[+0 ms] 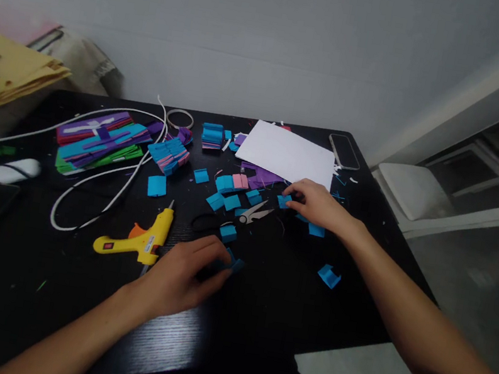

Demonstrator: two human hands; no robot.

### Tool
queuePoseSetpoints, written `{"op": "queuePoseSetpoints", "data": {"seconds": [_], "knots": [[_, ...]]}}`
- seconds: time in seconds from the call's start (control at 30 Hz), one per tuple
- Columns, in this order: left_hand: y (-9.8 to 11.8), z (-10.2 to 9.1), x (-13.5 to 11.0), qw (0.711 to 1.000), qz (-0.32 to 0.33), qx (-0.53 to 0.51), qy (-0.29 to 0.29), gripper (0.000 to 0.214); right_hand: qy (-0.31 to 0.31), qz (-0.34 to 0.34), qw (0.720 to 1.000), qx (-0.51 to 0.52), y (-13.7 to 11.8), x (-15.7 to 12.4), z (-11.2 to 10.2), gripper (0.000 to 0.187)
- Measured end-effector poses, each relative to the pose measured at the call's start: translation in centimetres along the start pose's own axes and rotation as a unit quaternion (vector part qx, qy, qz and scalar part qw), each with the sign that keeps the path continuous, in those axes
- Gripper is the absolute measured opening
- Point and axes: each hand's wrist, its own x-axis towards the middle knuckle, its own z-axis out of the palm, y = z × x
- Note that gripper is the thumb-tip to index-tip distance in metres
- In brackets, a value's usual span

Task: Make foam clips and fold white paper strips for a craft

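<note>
My left hand (187, 272) is closed near the table's front, its thumb and fingers pinching a folded blue paper piece (235, 265) that they partly hide. Farther off on the right, my right hand (316, 203) has its thumb and fingertips around a small blue paper square (283, 201) at the tabletop. Between the hands lie scissors (254, 213) with the blades apart and several loose blue pieces, one of them a folded piece (228, 232). Another curled blue piece (329, 276) lies alone below my right forearm. A pink folded piece (240, 181) touches blue ones in the middle.
A yellow glue gun (144, 243) lies left of my left hand, near a looped white cable (61, 228). Coloured paper strips (99, 139) and a blue-and-pink stack (168, 155) sit behind. White paper (286, 153), a phone (344, 152), a mouse (17, 171) and a tape ring (180, 118) surround them.
</note>
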Motion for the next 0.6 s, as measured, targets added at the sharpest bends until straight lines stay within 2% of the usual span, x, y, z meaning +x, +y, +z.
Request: {"op": "queuePoseSetpoints", "data": {"seconds": [0.13, 0.27, 0.33, 0.47, 0.6], "knots": [[-0.2, 0.1, -0.1, 1.000, -0.007, -0.007, -0.008, 0.006, -0.006, 0.015, 1.000, 0.022, 0.5, 0.5, -0.9, 0.010], [-0.4, 0.2, -0.2, 1.000, -0.003, -0.012, -0.003, 0.007, -0.010, 0.026, 0.997, 0.075, 1.1, 1.1, -3.1, 0.006], [-0.5, 0.3, -0.2, 1.000, 0.002, -0.013, 0.001, 0.007, 0.006, 0.033, 0.993, 0.114, 1.2, 1.1, -4.5, 0.013], [-0.4, 0.3, -0.1, 1.000, 0.005, -0.011, 0.007, 0.007, 0.066, 0.040, 0.980, 0.184, 0.6, 0.7, -6.1, 0.039], [-0.5, 0.3, -0.2, 1.000, -0.001, -0.004, -0.001, 0.004, 0.135, 0.024, 0.988, 0.072, -0.8, 0.1, -5.8, 0.051]]}}
